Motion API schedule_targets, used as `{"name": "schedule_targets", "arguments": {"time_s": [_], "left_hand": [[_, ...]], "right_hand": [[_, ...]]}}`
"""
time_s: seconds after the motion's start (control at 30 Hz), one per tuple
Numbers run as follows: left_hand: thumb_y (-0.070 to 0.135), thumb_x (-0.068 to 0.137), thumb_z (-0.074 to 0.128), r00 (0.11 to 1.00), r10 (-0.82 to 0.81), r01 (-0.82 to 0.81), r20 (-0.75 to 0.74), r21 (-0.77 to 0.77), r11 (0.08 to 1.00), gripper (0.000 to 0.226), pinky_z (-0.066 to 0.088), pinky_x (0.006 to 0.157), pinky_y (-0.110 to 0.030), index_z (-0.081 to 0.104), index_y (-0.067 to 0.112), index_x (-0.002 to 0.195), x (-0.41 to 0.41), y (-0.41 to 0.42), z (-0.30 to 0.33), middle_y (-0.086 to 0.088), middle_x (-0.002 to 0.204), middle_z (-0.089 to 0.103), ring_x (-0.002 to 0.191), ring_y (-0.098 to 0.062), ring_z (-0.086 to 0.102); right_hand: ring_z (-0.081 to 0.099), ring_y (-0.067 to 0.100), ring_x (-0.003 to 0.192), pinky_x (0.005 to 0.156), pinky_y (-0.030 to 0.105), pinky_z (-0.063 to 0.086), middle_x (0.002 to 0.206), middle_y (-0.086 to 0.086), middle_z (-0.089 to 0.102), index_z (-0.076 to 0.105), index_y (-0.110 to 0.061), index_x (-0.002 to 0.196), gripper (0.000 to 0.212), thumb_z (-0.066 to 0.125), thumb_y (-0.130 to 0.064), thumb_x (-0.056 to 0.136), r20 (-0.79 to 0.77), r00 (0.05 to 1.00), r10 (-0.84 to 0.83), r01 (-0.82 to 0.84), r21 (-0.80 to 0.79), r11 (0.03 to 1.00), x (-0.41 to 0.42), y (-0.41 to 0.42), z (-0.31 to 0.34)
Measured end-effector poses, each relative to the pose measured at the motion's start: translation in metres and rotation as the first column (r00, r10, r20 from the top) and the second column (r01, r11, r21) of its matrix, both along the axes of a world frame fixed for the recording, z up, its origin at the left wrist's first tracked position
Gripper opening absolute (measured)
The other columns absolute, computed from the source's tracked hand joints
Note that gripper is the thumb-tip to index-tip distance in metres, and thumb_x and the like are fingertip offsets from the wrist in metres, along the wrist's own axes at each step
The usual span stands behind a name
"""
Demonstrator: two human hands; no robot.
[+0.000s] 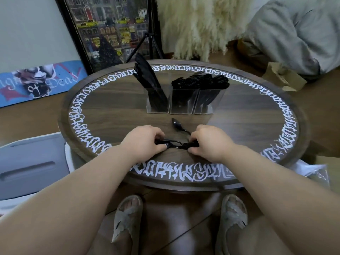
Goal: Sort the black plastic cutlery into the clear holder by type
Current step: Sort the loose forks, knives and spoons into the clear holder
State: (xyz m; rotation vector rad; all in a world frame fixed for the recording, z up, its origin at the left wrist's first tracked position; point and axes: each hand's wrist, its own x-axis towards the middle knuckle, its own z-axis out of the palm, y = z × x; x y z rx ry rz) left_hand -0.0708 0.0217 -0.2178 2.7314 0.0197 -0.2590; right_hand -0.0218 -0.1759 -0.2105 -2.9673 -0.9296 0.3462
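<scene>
Both hands low on table (239, 129), near edge, w/ last loose cutlery between them.

L hand (142, 139): fingers curled round black pieces (173, 143), gripping one end. R hand (207, 142): curled on the other end of same bunch. Can't tell how many pcs or which type; glare plus fingers hide the heads.

Spoon (176, 123) lies just beyond R hand, bowl pointing to holder, handle running under R fingers. Held or only touched, can't tell.

Holder (184, 100): 3 clear compartments mid-table, well apart from hands. L one has knives (147, 78) leaning left. Mid and R ones full of dark heads, look like spoons/forks, types not clear.

Judgement: nearly done, last few pcs.

Risks:
- Bunch gripped from both ends, pcs may be mixed; dropped in as one lot = wrong slot.
- Slick plastic, could slip on the lift, slide off near edge.
- Mid/R slots crowded; pushing more in may jam or tip the light holder.
- Knives lean far out; a knock could spill them.
</scene>
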Motion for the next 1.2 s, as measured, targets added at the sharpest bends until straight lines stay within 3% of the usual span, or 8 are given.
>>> {"name": "schedule_targets", "arguments": {"time_s": [0.17,0.33,0.53,0.67,0.8,0.93,1.07,1.2], "left_hand": [[0.049,0.092,0.052,0.998,-0.055,0.054,0.033,0.046,0.997,0.034,0.047,0.093,-0.033,0.065,0.03,0.118,0.009,-0.027,0.004,0.006,0.115,0.062,0.106,-0.013,0.057],[0.039,0.097,0.047,0.996,-0.056,0.052,0.07,0.061,0.997,0.025,0.047,0.084,-0.031,0.067,0.029,0.108,0.015,-0.036,0.011,0.008,0.104,0.065,0.098,-0.014,0.058],[0.023,0.098,0.044,0.974,0.167,-0.157,0.151,-0.072,0.985,0.009,0.043,0.072,-0.032,0.052,0.022,0.097,0.016,-0.018,0.013,0.006,0.087,0.066,0.079,-0.017,0.057],[0.019,0.099,0.039,0.958,0.261,-0.241,0.121,-0.156,0.958,0.015,0.038,0.068,-0.031,0.053,0.018,0.103,0.017,-0.015,0.01,0.001,0.084,0.064,0.073,-0.017,0.054],[0.014,0.1,0.034,0.956,0.26,-0.24,0.135,-0.149,0.959,0.029,0.035,0.068,-0.029,0.059,0.016,0.114,0.018,-0.02,0.01,-0.002,0.084,0.06,0.078,-0.021,0.052],[0.013,0.1,0.032,0.955,0.27,-0.254,0.119,-0.134,0.958,0.033,0.036,0.073,-0.029,0.061,0.012,0.116,0.021,-0.026,0.014,-0.008,0.097,0.063,0.09,-0.027,0.055],[0.021,0.101,0.034,0.959,0.257,-0.244,0.124,-0.107,0.964,0.029,0.037,0.072,-0.029,0.063,0.015,0.103,0.02,-0.027,0.016,-0.002,0.086,0.061,0.089,-0.026,0.056],[0.024,0.1,0.036,0.958,0.26,-0.248,0.117,-0.107,0.963,0.027,0.042,0.069,-0.029,0.061,0.023,0.09,0.018,-0.018,0.016,0.006,0.088,0.067,0.078,-0.016,0.058]], "right_hand": [[0.055,0.02,0.1,0.084,0.035,0.048,0.108,-0.001,0.052,0.064,-0.025,0.117,0.033,0.059,-0.041,0.089,-0.014,0.999,-0.029,0.029,0.01,1.0,0.001,-0.016,0.004],[0.055,0.022,0.107,0.088,0.032,0.045,0.114,0.001,0.054,0.062,-0.022,0.121,0.035,0.062,-0.036,0.088,0.009,0.999,-0.051,0.051,0.078,0.996,0.008,-0.027,0.009],[0.056,0.022,0.109,0.093,0.032,0.043,0.115,0.003,0.06,0.064,-0.02,0.119,0.028,0.057,-0.023,0.092,0.05,0.985,-0.166,0.148,0.258,0.955,0.011,-0.045,0.022],[0.058,0.018,0.1,0.081,0.022,0.038,0.104,-0.001,0.064,0.062,-0.018,0.119,0.027,0.053,-0.016,0.094,0.065,0.979,-0.195,0.149,0.43,0.891,0.005,-0.046,0.023],[0.056,0.016,0.088,0.072,0.02,0.035,0.089,-0.005,0.057,0.061,-0.014,0.111,0.021,0.056,-0.013,0.091,0.036,0.964,-0.263,0.2,0.554,0.808,0.003,-0.041,0.024],[0.054,0.025,0.082,0.069,0.032,0.041,0.084,0.003,0.061,0.05,-0.015,0.096,0.005,0.047,-0.014,0.092,-0.079,0.952,-0.297,0.284,0.594,0.753,0.002,-0.028,0.026],[0.053,0.024,0.078,0.069,0.035,0.042,0.076,-0.003,0.059,0.052,-0.021,0.097,0.023,0.035,-0.036,0.101,-0.046,0.957,-0.285,0.256,0.594,0.763,0.006,-0.016,0.03],[0.058,0.015,0.077,0.072,0.029,0.044,0.074,-0.009,0.061,0.059,-0.028,0.1,0.019,0.043,-0.018,0.099,-0.2,0.96,-0.194,0.279,0.689,0.669,0.009,-0.01,0.025]]}}
